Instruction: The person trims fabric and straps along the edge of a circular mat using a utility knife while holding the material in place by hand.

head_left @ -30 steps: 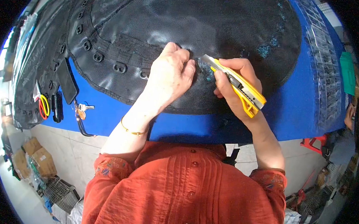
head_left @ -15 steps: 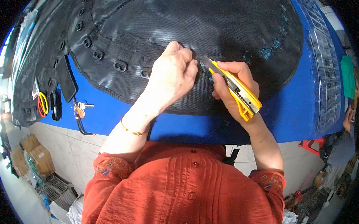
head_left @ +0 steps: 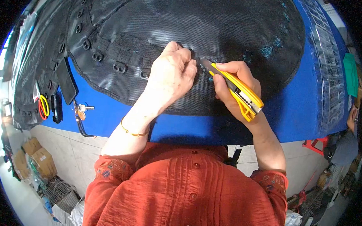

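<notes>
A large black mesh fabric piece (head_left: 241,31) with black plastic buckles along its near left side lies on the blue table (head_left: 180,127). My left hand (head_left: 174,72) is closed, its fingers pinching a raised bit of this fabric. My right hand (head_left: 238,85) is wrapped round a yellow utility knife (head_left: 248,97). The knife's blade is out and points up and left, its tip at the fabric just right of my left fingers. Bits of blue-green thread (head_left: 268,50) are scattered on the fabric's right part.
On the left lie scissors (head_left: 43,106), a black phone (head_left: 67,80), a black object (head_left: 57,107) and keys (head_left: 84,107). Clear plastic sheeting (head_left: 328,75) lines the table's right side, near a green item (head_left: 350,75). Cardboard boxes (head_left: 41,159) stand on the floor.
The knife blade has tilted and moved slightly left at the fabric, close to my left fingers. My left hand keeps its pinch in nearly the same place.
</notes>
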`<state>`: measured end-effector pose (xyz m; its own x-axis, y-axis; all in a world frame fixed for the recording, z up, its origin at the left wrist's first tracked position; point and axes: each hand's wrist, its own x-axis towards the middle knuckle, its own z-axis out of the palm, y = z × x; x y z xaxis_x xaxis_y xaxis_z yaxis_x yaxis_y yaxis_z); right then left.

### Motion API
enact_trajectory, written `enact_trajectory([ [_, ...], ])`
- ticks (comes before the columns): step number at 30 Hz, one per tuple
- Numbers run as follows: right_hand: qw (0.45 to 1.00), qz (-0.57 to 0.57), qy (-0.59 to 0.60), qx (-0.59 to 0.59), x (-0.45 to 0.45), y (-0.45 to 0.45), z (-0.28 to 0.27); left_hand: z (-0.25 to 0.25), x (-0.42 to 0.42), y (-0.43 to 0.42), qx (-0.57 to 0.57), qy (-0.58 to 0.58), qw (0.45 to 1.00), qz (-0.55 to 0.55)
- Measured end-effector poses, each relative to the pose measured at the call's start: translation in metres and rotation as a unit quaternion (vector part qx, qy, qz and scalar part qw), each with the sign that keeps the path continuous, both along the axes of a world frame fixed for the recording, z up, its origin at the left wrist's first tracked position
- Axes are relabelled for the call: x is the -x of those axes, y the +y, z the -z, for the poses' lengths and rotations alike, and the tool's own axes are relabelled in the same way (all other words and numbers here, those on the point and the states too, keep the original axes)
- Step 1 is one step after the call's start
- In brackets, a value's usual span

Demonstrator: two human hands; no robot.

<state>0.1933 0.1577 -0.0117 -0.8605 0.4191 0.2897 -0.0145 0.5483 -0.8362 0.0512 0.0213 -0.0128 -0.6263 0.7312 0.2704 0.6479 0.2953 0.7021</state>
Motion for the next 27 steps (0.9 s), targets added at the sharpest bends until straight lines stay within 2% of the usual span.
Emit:
enact_trajectory([
  [4, 0.998, -0.012, 0.026, -0.048, 0.001, 0.002, -0.004, -0.001, -0.001, 0.000, 0.006, -0.011, 1.000, -0.003],
  [20, 0.998, -0.034, 0.036, -0.037, -0.004, 0.013, -0.006, -0.006, -0.001, -0.005, 0.047, -0.056, 0.997, 0.007],
  [25, 0.999, -0.029, 0.016, -0.009, -0.005, 0.014, -0.008, -0.003, 0.000, -0.005, 0.017, -0.029, 0.999, 0.014],
  [26, 0.999, -0.015, -0.018, 0.042, -0.008, 0.011, -0.010, -0.003, 0.000, -0.005, 0.017, -0.029, 0.999, 0.014],
  [27, 0.999, -0.015, -0.018, 0.041, -0.007, 0.010, -0.008, -0.004, 0.001, -0.005, 0.022, -0.027, 0.999, 0.016],
])
